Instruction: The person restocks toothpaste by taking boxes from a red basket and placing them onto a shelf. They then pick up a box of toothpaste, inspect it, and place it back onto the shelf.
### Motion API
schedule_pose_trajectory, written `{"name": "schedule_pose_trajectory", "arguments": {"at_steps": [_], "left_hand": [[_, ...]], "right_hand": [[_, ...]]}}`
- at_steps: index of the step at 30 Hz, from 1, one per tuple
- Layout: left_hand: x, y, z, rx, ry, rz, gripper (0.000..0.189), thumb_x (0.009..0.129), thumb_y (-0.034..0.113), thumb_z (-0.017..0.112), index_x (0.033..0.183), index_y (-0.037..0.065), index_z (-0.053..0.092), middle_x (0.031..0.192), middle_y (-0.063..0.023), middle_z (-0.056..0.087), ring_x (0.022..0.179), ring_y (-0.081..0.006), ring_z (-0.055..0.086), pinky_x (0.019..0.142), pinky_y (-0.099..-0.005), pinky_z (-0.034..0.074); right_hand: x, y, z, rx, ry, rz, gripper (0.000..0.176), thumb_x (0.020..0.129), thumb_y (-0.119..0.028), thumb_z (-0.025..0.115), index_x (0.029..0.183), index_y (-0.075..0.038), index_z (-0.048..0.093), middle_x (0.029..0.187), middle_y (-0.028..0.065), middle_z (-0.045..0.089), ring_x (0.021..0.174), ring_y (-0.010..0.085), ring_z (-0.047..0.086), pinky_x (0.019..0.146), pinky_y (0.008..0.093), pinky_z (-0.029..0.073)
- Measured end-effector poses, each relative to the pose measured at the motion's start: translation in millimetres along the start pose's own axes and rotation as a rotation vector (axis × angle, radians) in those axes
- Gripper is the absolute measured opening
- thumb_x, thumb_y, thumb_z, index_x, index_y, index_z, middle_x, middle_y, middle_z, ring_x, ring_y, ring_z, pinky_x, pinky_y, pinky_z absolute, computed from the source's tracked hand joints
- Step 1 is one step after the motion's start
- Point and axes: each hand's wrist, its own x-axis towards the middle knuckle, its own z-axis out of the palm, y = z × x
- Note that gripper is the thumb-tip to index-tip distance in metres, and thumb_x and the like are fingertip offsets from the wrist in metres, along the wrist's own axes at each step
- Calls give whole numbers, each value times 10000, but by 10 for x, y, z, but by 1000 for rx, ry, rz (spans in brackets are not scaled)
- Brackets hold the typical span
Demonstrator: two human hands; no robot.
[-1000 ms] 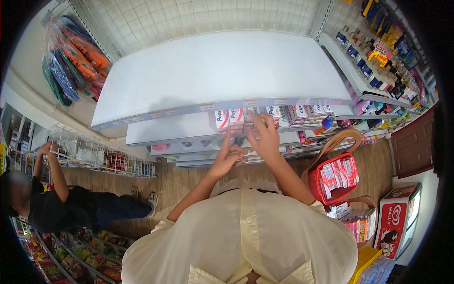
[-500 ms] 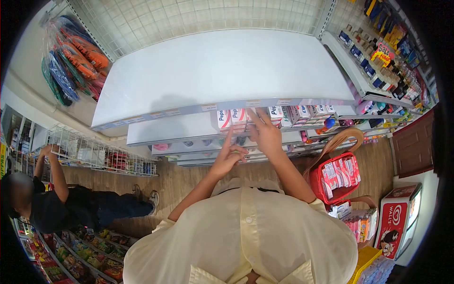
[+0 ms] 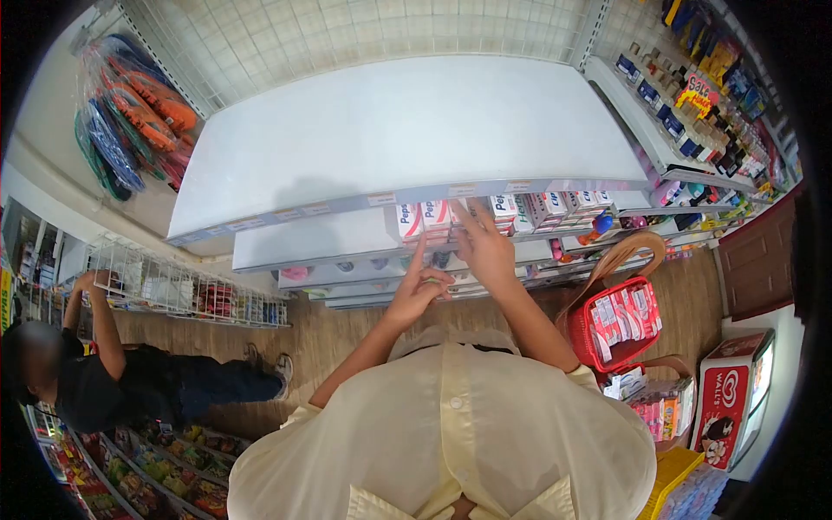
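Note:
Toothpaste boxes [image 3: 436,213], white with red Pepsodent-like lettering, stand in a row on the second shelf, partly hidden by the upper shelf's edge. My left hand [image 3: 419,293] is just in front of them, index finger stretched up to the lower front of the boxes, the other fingers loosely bent. Beside it, my right hand [image 3: 488,258] reaches up with fingers extended to the box fronts; its fingertips lie at the gap in the row. Whether either hand touches a box is hard to make out. More boxes [image 3: 549,206] stand right of my right hand.
A bare white upper shelf [image 3: 399,121] overhangs the row. To the right are a red basket [image 3: 598,353] of toothpaste boxes on a chair, another basket of goods, and a red freezer [image 3: 726,390]. A person in dark clothes [image 3: 121,381] stands left, by wire racks [image 3: 186,286].
Both hands hold nearly the same position at the boxes. The view has shifted very slightly; the person at the left has barely moved.

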Motion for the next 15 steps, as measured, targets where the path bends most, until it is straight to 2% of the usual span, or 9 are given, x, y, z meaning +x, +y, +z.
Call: {"name": "schedule_pose_trajectory", "arguments": {"at_steps": [4,6,7,9,13,15], "left_hand": [[-70,-130,-28,-9,54,124,943,908,10,544,1547,252,-106,1035,-125,662,812,-155,650,614,-229,458],[-116,-154,-65,-30,157,113,938,919,44,546,1539,224,-135,1032,-117,671,802,-158,644,606,-227,456],[-115,-151,-80,-28,158,115,938,919,44,546,1539,224,-135,1032,-117,671,802,-158,644,606,-227,456],[-90,-136,-111,-60,235,62,939,918,77,554,1538,205,-139,1025,-102,681,798,-154,637,608,-224,449],[-9,-124,-147,10,202,76,933,907,120,555,1542,189,-125,1010,-87,688,794,-148,633,611,-233,444],[-3,-102,-199,7,201,19,912,891,141,552,1552,180,-75,1007,-73,691,794,-133,627,613,-244,435]], "right_hand": [[-153,18,83,239,110,45,554,857,-138,665,1384,-213,512,1353,81,524,833,263,680,600,342,544],[-288,85,174,151,258,-119,549,855,-96,647,1382,-156,507,1340,108,523,833,234,666,580,316,521],[-375,80,206,153,260,-120,549,855,-96,647,1382,-156,507,1340,108,523,833,234,666,580,316,521],[-571,54,257,406,186,17,515,861,-72,627,1363,-108,516,1308,141,526,885,212,645,579,299,511],[-951,70,332,478,73,112,487,867,-57,618,1343,-72,520,1280,156,529,880,191,624,571,289,497],[-1122,79,372,460,21,173,476,864,-56,620,1332,-76,528,1248,154,540,816,211,616,571,286,486]]}}
